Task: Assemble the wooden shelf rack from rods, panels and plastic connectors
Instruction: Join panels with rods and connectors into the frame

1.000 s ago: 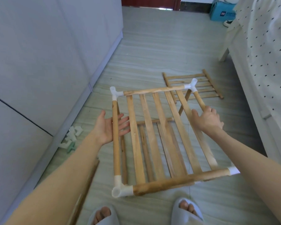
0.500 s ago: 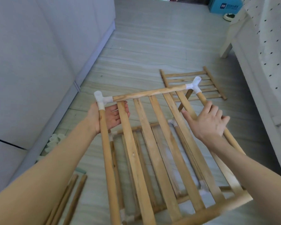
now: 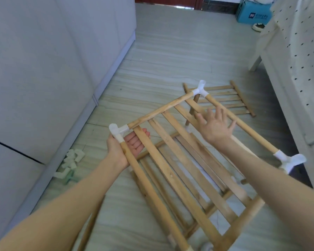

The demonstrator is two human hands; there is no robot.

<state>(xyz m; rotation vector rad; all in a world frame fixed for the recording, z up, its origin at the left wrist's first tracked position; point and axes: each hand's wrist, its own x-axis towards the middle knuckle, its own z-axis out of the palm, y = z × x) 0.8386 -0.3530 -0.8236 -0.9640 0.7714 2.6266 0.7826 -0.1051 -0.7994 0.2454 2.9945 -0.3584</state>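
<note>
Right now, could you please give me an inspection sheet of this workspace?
Surface: tiled floor, pale.
Job's things: rack part-built, tilted; spare panel flat on the floor behind; loose connectors by the cabinet; rods under the left arm.
Clutter: blue box and bowl far off.
Grippers: left hand supports the rack's corner rod; right hand open above the slats.
Cables: nothing seen.
Surroundings: cabinet left, bed right.

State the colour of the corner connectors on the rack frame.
White, clearest in the head view on the corner connector by the left hand.
</note>
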